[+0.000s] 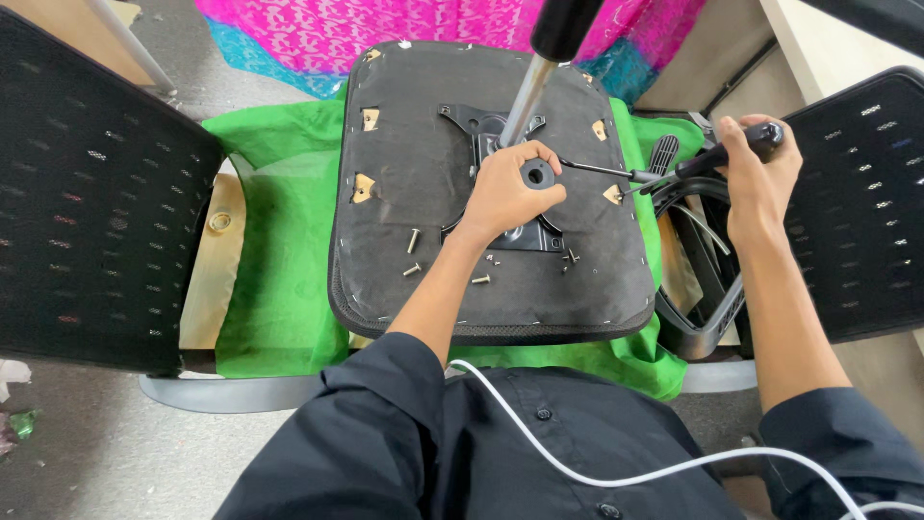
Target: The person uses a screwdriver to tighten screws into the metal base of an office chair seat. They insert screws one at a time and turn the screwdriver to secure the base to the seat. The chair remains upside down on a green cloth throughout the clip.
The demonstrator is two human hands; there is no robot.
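An upturned black chair seat [414, 173] lies on a green cloth [279, 260]. A black metal plate [469, 123] is fixed at its middle, and a silver and black gas cylinder [535, 67] rises from it. My left hand [505, 193] is curled over the plate around a round black fitting [539, 173]. My right hand [760, 178] grips the black handle of a screwdriver [717, 154]; its thin shaft points left, with the tip beside my left fingers. Loose bolts [412, 241] lie on the seat near my left wrist.
Black mesh chair backs stand at the left [87, 193] and at the right [857, 193]. Black plastic chair parts [703, 289] are piled beside the seat on the right. A pink patterned cloth [433, 29] lies behind. A white cable [597, 462] crosses my dark shirt.
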